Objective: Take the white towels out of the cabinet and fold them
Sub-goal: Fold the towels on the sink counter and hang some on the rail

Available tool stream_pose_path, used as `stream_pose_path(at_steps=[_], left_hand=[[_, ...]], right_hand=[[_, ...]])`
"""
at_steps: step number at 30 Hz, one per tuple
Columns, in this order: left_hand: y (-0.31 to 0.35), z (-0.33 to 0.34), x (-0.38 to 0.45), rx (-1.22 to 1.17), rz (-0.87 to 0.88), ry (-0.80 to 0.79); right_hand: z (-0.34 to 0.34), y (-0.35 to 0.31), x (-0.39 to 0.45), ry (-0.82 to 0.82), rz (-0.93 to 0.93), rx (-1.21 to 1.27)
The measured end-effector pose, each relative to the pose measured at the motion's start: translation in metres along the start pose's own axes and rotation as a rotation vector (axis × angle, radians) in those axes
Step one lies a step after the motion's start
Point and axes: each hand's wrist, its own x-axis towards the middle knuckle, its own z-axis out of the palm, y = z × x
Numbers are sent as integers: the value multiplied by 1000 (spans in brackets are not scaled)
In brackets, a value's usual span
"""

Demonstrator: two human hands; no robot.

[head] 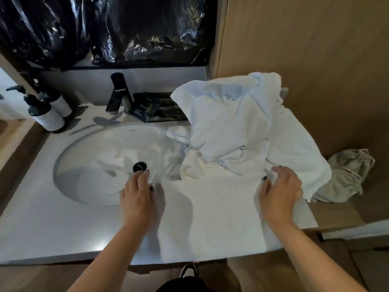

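Observation:
A white towel [212,216] lies spread flat on the vanity counter [63,234], its near edge at the counter's front. My left hand [139,197] pinches the towel's far left corner at the rim of the sink. My right hand [281,192] grips the towel's far right edge. Behind the flat towel a heap of rumpled white towels [235,125] rises against the wooden cabinet wall [305,49], and part of the heap drapes over the counter's right end.
An oval sink [88,165] with a black drain fills the counter's left half. A black faucet [119,93], a dark tray [160,110] and two pump bottles [45,112] stand at the back. Black plastic [126,28] covers the mirror. A grey cloth bag [347,175] lies lower right.

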Motion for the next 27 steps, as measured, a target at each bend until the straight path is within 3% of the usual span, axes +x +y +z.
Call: stream_pose_path(at_steps=[2,4,7,12,17,24,27], left_hand=[[18,1,-15,-8,229,30],[32,8,-40,-11,412,-65],[35,20,-63,78,460,-278],[22,22,-60,231,425,-369],[-3,14,-60,285,337,-413],[-18,-5,-69,295,203,-411],[-24,-20,-87,164,35,-394]], right_hand=[[2,-12,-29,-67,-321,26],[10,-22,-64,-256,-648,13],[23,-29,-89,-504,-824,-160],[20,-7,-72,-647,-734,-305],[-5,51,-42,-680,-429,-456],[-21,69,-27,-761,-262,-406],[-29,59,-40,-666,-282,-308]])
